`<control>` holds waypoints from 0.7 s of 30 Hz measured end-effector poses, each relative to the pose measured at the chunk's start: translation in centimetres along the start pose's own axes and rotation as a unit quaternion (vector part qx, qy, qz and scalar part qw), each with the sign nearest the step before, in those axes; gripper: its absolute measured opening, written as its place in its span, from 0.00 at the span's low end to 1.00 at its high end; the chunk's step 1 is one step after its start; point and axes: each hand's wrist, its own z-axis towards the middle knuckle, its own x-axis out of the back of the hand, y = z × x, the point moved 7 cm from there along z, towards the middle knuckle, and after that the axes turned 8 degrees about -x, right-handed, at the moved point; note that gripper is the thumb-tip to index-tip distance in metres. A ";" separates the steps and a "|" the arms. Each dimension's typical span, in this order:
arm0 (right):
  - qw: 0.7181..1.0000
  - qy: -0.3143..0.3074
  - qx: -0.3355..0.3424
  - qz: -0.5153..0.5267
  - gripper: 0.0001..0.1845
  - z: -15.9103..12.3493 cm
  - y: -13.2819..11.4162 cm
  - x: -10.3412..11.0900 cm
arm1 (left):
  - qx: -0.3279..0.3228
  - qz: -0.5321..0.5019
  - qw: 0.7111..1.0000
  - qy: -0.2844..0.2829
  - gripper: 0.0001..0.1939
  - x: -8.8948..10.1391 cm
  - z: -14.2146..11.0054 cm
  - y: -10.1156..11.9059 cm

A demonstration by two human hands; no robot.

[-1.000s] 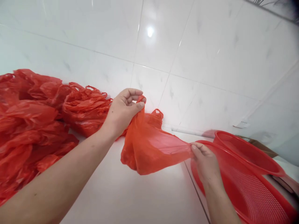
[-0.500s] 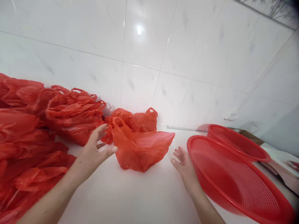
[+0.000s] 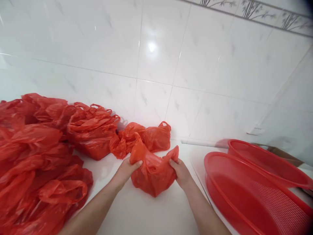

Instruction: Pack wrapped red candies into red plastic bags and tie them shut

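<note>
A red plastic bag (image 3: 154,178) stands on the white table (image 3: 141,218) in front of me, its mouth upward and its sides bunched. My left hand (image 3: 127,169) grips its left side, thumb on the near face and fingers hidden behind. On the opposite side my right hand (image 3: 179,169) pinches the plastic the same way. What the bag holds, if anything, is hidden. Just behind it, against the wall, lie smaller filled-looking red bags (image 3: 156,137), one with its handle loop up.
A big heap of red plastic bags (image 3: 36,156) covers the left side, with another bulging red bag (image 3: 93,137) beside it. At right stand a red mesh basket (image 3: 220,182) and a second red basket (image 3: 264,163). The white tiled wall (image 3: 102,78) bounds the back.
First both hands stretched the bag by its edges, then released it and stood apart from it, fingers spread. Now both hold its sides, and its mouth is drawn narrower. The camera view has shifted.
</note>
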 end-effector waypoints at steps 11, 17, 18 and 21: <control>0.980 0.024 0.073 0.183 0.26 3.6 -1.3 2.2 | 0.135 -0.255 0.936 0.202 0.19 1.1 0.2 -4.9; 0.957 0.043 0.005 0.287 0.19 5.2 2.8 2.8 | 0.171 -0.276 0.927 0.189 0.17 0.1 0.7 -7.3; 0.957 0.038 -0.006 0.287 0.20 5.3 3.2 2.6 | 0.177 -0.281 0.926 0.180 0.17 -0.2 1.0 -7.3; 0.954 0.026 -0.039 0.295 0.22 5.4 3.9 1.7 | 0.190 -0.291 0.926 0.150 0.13 -1.3 2.2 -7.4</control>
